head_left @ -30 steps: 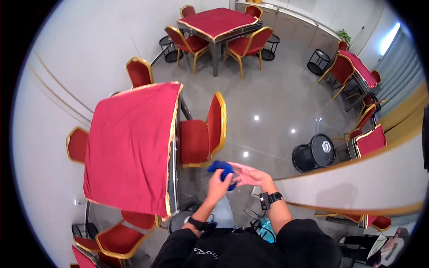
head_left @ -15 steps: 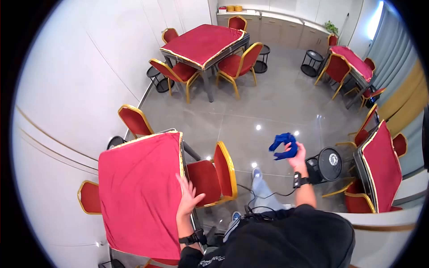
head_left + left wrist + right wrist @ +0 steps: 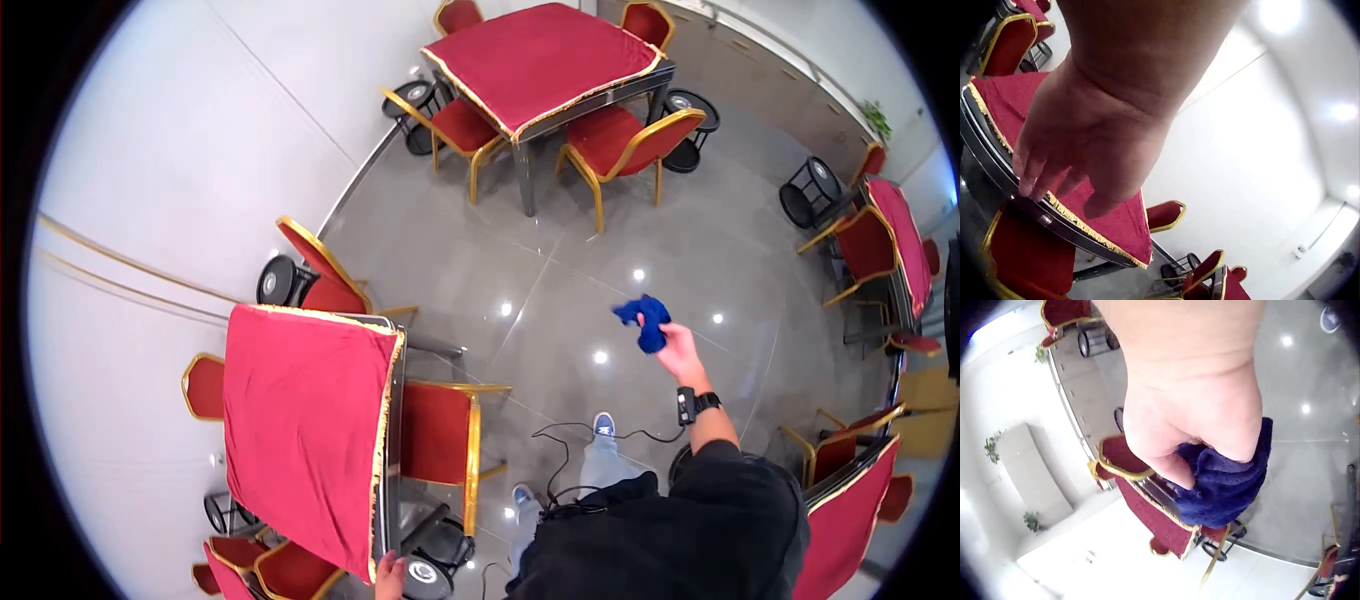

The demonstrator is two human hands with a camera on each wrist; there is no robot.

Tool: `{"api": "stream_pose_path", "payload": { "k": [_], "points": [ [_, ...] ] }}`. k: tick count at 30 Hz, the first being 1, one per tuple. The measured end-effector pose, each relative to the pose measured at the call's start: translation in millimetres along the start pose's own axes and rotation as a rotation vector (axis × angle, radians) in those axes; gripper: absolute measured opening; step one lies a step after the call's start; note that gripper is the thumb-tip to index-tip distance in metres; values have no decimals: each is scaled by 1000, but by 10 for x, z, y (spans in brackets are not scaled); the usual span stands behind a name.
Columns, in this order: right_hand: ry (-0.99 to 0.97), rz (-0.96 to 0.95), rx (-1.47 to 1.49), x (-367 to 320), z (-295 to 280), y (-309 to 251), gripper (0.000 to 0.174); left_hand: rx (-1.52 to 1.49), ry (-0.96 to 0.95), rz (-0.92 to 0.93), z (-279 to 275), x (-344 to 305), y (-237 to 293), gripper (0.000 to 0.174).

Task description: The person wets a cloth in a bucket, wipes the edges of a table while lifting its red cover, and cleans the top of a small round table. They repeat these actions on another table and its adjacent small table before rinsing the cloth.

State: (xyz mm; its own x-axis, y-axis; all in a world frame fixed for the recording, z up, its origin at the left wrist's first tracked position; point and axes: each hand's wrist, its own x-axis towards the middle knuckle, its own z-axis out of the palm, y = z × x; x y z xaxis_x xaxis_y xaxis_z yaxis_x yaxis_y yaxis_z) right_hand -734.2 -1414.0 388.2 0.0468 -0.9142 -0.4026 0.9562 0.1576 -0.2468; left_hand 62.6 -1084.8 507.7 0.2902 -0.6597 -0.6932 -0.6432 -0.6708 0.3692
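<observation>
Now the left hand [image 3: 389, 578] has slid to the near corner of the red-clothed table [image 3: 300, 420], fingers loosely straight at its edge. The right hand [image 3: 684, 350] still clenches the blue cloth [image 3: 645, 322] well right of that table, so it is not yet on the tabletop.

Shiny grey floor, red-draped tables all over

The glossy grey tile floor [image 3: 560, 290] carries the lot. The near table [image 3: 389, 400] has just a red gold-trimmed cloth [image 3: 300, 420] on top, with red chairs [image 3: 435, 440] tucked round it and a left hand [image 3: 390, 578] right at its near corner. A loose black cable [image 3: 575, 437] trails over the tiles, a black round stand [image 3: 275, 280] sits by the wall, and the far table [image 3: 545, 50] is draped the same way.
</observation>
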Motion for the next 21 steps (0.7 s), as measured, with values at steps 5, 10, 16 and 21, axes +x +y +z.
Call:
{"api": "stream_pose_path", "payload": {
  "k": [5,10,16,21],
  "points": [
    [-12,180,-148,979,517,-211,42,-638,187,-170,71,-683,1117,68],
    [51,156,-594,1723,1024,-464,34,-518,196,-4,28,-721,2494,54],
    [76,252,-658,1971,1412,-779,43,-667,322,44,-10,83,2965,44],
    [-126,272,-655,2341,1509,-1169,52,-466,505,83,131,783,3203,35]
  ]
}}
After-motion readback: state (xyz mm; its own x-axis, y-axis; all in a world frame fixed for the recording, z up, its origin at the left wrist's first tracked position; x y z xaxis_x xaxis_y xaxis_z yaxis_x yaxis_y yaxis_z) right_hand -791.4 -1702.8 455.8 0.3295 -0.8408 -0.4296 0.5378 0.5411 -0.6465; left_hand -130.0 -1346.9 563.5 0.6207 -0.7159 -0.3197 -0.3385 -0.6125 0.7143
